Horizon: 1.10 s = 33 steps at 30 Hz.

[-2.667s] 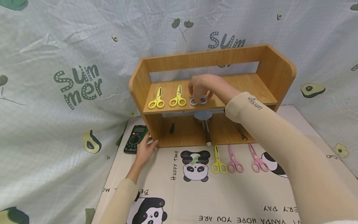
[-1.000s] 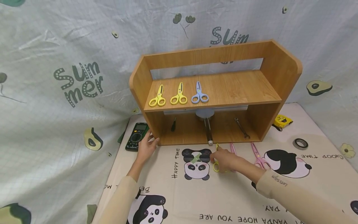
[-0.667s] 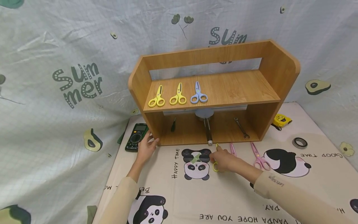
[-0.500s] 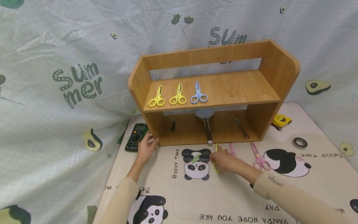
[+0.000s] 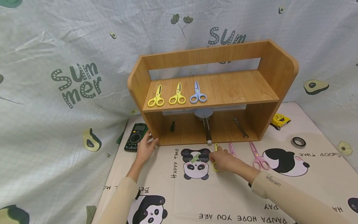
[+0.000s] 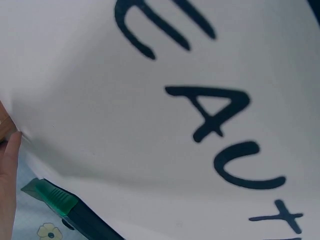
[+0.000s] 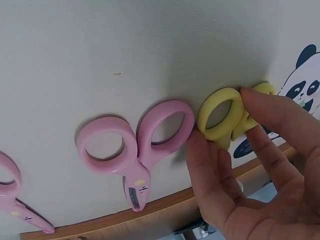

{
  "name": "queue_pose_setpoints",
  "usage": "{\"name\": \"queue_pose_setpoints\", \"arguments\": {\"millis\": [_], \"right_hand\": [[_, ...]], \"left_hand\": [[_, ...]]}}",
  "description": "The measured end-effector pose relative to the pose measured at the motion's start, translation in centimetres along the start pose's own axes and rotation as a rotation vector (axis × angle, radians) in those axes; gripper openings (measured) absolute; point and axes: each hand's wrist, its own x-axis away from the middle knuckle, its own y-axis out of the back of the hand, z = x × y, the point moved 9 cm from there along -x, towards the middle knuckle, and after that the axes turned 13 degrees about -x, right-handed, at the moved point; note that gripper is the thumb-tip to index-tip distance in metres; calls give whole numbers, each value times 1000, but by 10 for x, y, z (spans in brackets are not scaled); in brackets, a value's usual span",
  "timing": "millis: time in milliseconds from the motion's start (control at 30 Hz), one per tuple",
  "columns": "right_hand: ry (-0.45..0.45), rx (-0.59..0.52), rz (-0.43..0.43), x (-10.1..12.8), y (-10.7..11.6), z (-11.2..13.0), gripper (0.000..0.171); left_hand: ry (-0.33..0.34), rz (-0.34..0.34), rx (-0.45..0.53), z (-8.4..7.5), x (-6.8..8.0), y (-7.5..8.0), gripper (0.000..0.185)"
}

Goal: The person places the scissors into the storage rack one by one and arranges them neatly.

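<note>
HEAD: left hand is resting, spread, against wooden shelf, mid-left; right hand is pinching yellow scissors, lower centre | LEFT WRIST: tablecloth lettering filling right half | RIGHT WRIST: finger loops, at right, offering best grip; likely feeling light, stiff, slick

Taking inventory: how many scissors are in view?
6. Upper shelf, left to right: first yellow scissors, second yellow scissors, blue scissors. On the table: third yellow scissors under the right hand, middle pink scissors, rightmost pink scissors. Others could be hidden.
</note>
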Motion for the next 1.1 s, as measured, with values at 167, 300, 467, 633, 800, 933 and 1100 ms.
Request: {"name": "queue_pose_setpoints", "arguments": {"millis": [167,300,467,633,800,933,1100], "right_hand": [[-2,10,6,-1,0,1,18],[-1,23,3,-4,-2,0,18],[9,26,1,-6,-4,1,18],[16,11,10,-3,-5,3,19],[31,16,17,0,-5,7,20],[42,25,20,3,-3,10,21],[85,35,21,10,3,19,21]], "left_hand": [[-5,-2,2,-1,0,1,65],[-7,-3,6,-1,0,1,65],[-7,0,7,0,0,1,65],[-5,4,13,1,0,0,66],[-7,3,7,1,0,-1,67],[-3,1,14,0,0,-1,67],[6,2,20,1,1,0,67]]}}
